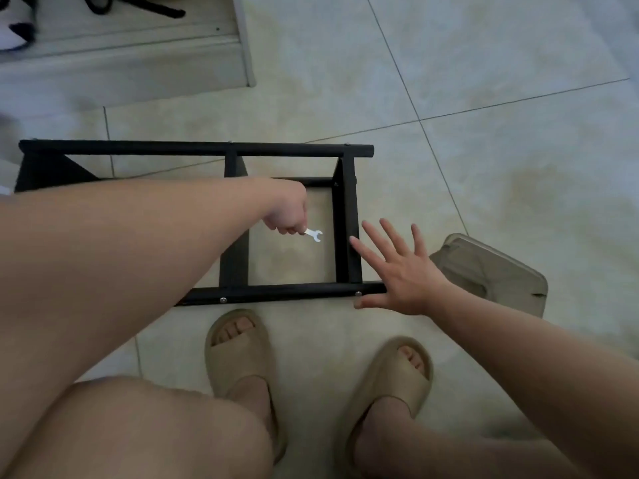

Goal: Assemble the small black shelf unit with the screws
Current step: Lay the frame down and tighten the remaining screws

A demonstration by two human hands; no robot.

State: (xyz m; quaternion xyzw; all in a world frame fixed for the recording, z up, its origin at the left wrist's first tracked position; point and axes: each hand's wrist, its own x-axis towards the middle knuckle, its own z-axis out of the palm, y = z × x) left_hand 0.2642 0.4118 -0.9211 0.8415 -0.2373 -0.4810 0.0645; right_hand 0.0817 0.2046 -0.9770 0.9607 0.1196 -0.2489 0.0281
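The left hand (287,212) has its fingers curled tight round a small white wrench (314,234), whose open end pokes out just right of them. Beneath them the black shelf frame (207,147) lies on the tiled floor (484,150). The right hand (404,271) holds nothing, its fingers spread straight at the end of the frame's near rail.

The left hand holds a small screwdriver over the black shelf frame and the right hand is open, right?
No. In the head view the left hand holds a small silver wrench, not a screwdriver, over the black shelf frame; the right hand is open.
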